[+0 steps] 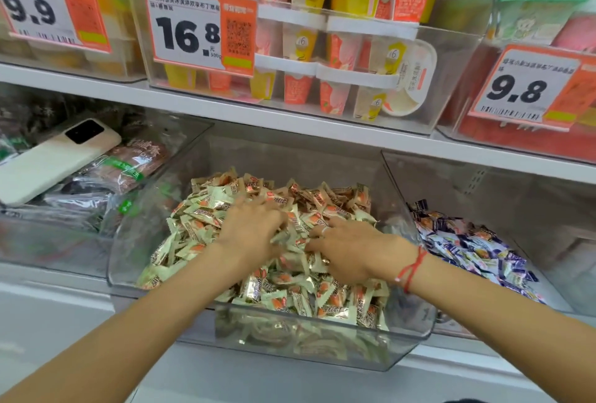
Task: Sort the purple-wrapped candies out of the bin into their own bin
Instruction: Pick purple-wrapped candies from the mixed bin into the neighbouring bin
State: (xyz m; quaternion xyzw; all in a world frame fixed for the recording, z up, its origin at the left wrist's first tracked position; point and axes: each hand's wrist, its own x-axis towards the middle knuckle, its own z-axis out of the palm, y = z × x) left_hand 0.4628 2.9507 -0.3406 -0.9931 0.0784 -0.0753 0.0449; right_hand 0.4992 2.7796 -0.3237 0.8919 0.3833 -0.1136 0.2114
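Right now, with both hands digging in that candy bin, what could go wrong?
The pale candies are heaped to the middle bin's front rim; the left hand and right hand raking through could push some over. Purple candies may be buried unseen. The phone resting on packets in the left bin might slide if that bin gets bumped.

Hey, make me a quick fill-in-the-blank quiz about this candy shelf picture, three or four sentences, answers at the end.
1. Both hands, the left hand and the right hand, are buried in the ______ bin of cream-wrapped candies.
2. The purple-wrapped candies lie in the bin to the ______ of it.
3. A red string bracelet circles the ______ wrist.
4. The price tag straight above the hands reads ______.

Missing words: middle; right; right; 16.8
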